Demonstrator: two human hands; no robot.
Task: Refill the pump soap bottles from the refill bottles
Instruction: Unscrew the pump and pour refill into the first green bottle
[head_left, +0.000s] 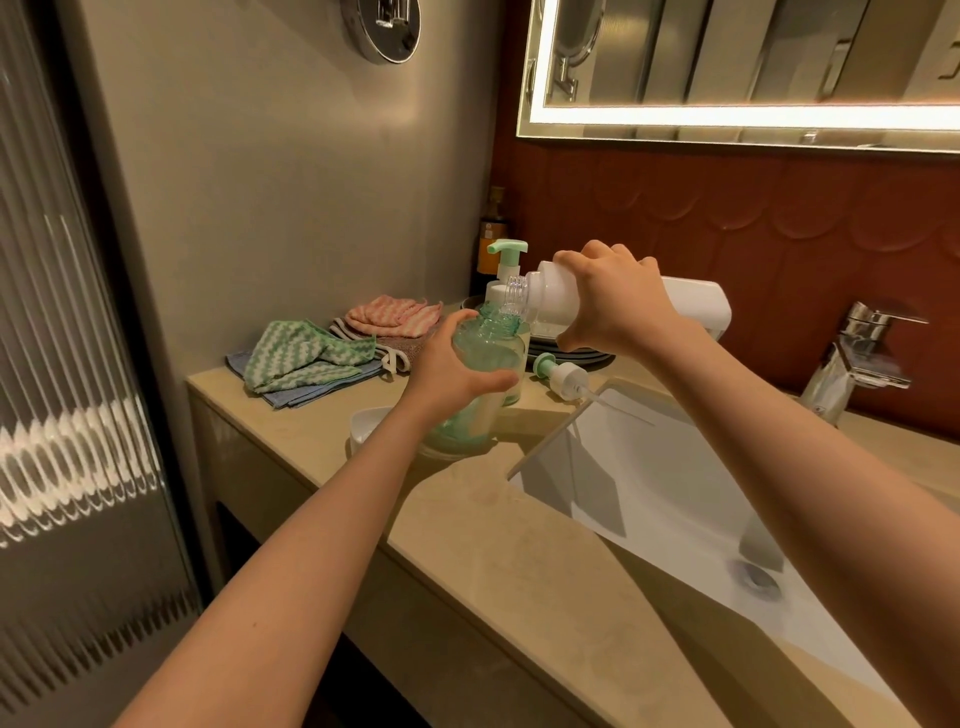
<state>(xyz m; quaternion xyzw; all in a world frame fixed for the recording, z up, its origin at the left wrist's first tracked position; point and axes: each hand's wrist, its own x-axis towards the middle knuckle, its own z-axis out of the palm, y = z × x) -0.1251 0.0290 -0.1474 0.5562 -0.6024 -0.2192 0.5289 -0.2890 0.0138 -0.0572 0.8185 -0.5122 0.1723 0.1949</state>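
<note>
My left hand (457, 366) grips a clear green-tinted soap bottle (491, 358) with its pump off, tilted and held just above the beige counter (332, 447). My right hand (618, 301) holds a white refill bottle (696, 306) tipped on its side, its clear threaded neck (516, 299) resting at the green bottle's open mouth. The removed pump head (563, 375) lies on the counter by the sink edge. Behind the held bottle stands a second pump bottle with a green pump top (508, 254).
A white sink basin (649, 483) with a chrome tap (862, 353) fills the right. Folded cloths (306, 358) lie at the counter's back left, dark plates (576, 353) behind the bottles, a white cap-like piece (366, 421) under my left wrist, a dark bottle (491, 244) in the corner.
</note>
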